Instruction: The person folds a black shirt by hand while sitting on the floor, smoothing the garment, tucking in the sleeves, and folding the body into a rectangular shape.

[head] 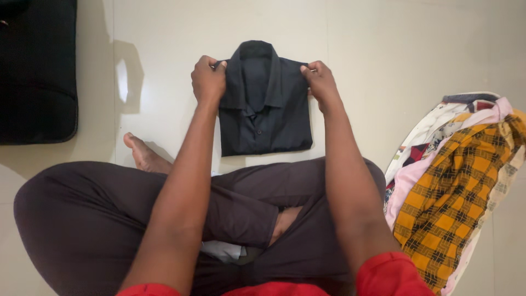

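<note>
The left hand (208,81) and the right hand (320,82) are each closed in a pinch on a shoulder corner of the dark folded shirt (266,109), one at its far left corner, the other at its far right. The shirt lies flat on the pale tiled floor (383,55), just beyond the person's crossed legs, collar pointing away from them.

The likeliest slip, as I judge it, is uneven handling — if one hand lifts or pulls ahead of the other, the tucked sides could slide out and the neat rectangle would skew. A tug on the shoulders alone could also let the loose lower half sag open, since nothing pins it down.

The shirt is a very dark, near-black button-up — collar flat and closed, placket running down the middle with a button or two showing, sleeves hidden behind the body. Its edges are fairly straight, the bottom fold crisp.

A heap of mixed clothes (455,181), a yellow checked piece on top, sits at the floor's right side, well apart; a black bag (35,71) lies at the far left.
</note>
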